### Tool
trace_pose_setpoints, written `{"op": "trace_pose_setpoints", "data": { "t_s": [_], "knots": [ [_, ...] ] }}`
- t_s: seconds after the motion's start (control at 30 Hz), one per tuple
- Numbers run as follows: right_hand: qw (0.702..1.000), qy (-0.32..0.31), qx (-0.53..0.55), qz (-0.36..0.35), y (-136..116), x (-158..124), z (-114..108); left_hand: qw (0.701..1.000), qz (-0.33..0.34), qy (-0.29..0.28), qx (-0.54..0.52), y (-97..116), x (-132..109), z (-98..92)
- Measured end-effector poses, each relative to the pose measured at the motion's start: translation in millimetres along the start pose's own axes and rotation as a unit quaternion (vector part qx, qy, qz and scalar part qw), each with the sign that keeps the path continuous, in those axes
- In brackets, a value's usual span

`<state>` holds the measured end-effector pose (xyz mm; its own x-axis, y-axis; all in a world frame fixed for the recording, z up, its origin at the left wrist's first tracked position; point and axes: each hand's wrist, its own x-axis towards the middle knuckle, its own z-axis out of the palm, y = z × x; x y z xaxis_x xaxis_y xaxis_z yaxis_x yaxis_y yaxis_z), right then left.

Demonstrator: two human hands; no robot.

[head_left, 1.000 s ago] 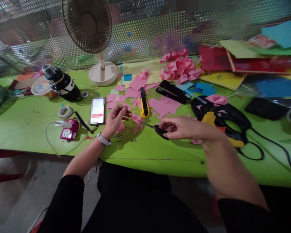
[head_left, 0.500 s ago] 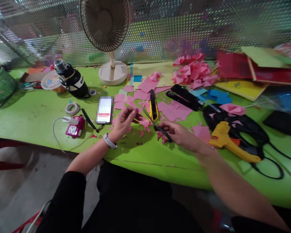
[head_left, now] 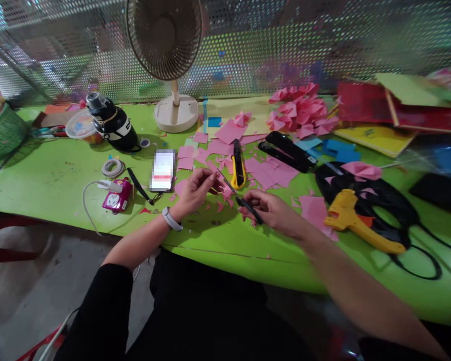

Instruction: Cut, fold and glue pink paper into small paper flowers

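My right hand (head_left: 265,208) grips a pair of dark-handled scissors (head_left: 244,203), their blades pointing up and left, nearly together. Close to the blade tips, my left hand (head_left: 199,189) has thumb and fingers pinched. Whatever lies in that pinch is too small to make out. Small pink paper scraps (head_left: 220,205) lie under and between both hands. Just beyond the scissors is a yellow and black utility knife (head_left: 238,165). Pink paper pieces (head_left: 272,173) are spread around it, and a heap of folded pink paper shapes (head_left: 298,110) sits farther back.
Left of my hands are a phone (head_left: 163,170), a pink power socket (head_left: 116,198), a tape roll (head_left: 113,168) and a black bottle (head_left: 113,125). A fan (head_left: 176,113) stands behind. On the right lie a black stapler (head_left: 287,151) and a yellow glue gun (head_left: 355,220).
The scissor blades, slightly apart before, are now almost closed. My right hand has shifted a little left, and more of the pink sheet beside my right forearm shows.
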<state>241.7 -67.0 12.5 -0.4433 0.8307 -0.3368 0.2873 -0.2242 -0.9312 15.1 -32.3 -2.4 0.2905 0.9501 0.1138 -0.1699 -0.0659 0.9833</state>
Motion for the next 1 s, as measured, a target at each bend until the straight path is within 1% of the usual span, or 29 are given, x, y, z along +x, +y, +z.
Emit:
{"op": "trace_pose_setpoints", "data": {
  "t_s": [0.13, 0.27, 0.47, 0.73, 0.9, 1.0],
  "knots": [
    [1.0, 0.01, 0.0, -0.003, -6, 0, 3, 1.0, -0.005, 0.003, 0.001, -1, -1, 0.9],
    [1.0, 0.016, 0.004, 0.003, -10, 0, 5, 1.0, 0.004, 0.013, -0.006, -2, -1, 1.7],
    [1.0, 0.014, 0.0, -0.01, -9, 0, 5, 1.0, -0.009, 0.005, -0.007, -1, -1, 1.4],
    [1.0, 0.018, 0.009, 0.007, -12, 0, 6, 1.0, -0.024, -0.001, -0.015, -3, -1, 1.0],
    [0.999, 0.03, 0.022, 0.015, -7, 1, 5, 0.998, -0.035, -0.012, -0.057, 1, -1, -0.5],
    [0.999, 0.035, 0.031, 0.002, -2, 2, 4, 0.997, -0.038, -0.016, -0.064, -1, 0, -1.3]
  ]
}}
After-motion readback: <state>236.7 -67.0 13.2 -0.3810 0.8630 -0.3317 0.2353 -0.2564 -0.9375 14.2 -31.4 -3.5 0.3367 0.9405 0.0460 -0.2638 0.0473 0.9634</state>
